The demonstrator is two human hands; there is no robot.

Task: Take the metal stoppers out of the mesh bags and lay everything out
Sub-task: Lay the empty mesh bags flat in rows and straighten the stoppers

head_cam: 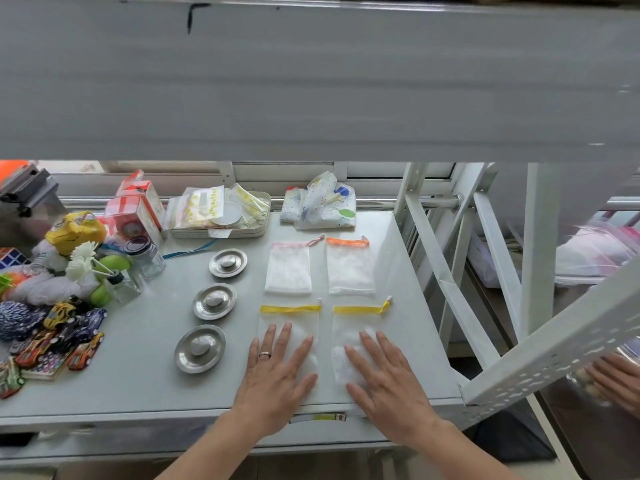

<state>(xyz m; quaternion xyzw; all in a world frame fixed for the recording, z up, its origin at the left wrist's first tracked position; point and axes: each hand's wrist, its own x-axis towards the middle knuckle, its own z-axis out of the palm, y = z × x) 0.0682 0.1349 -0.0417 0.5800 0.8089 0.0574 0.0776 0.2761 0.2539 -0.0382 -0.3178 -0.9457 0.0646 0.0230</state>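
Three round metal stoppers lie in a column on the grey shelf: a far one, a middle one and a near one. To their right several white mesh bags lie flat in a two-by-two grid: a pink-topped bag, an orange-topped bag, and two yellow-topped bags. My left hand rests flat, fingers spread, on the near left yellow bag. My right hand lies flat on the near right yellow bag. Neither hand grips anything.
Toy cars, a glass jar, boxes and clutter crowd the shelf's left side. A tray of packets and a dotted pouch sit at the back. A white rack frame borders the right; another person's hand shows far right.
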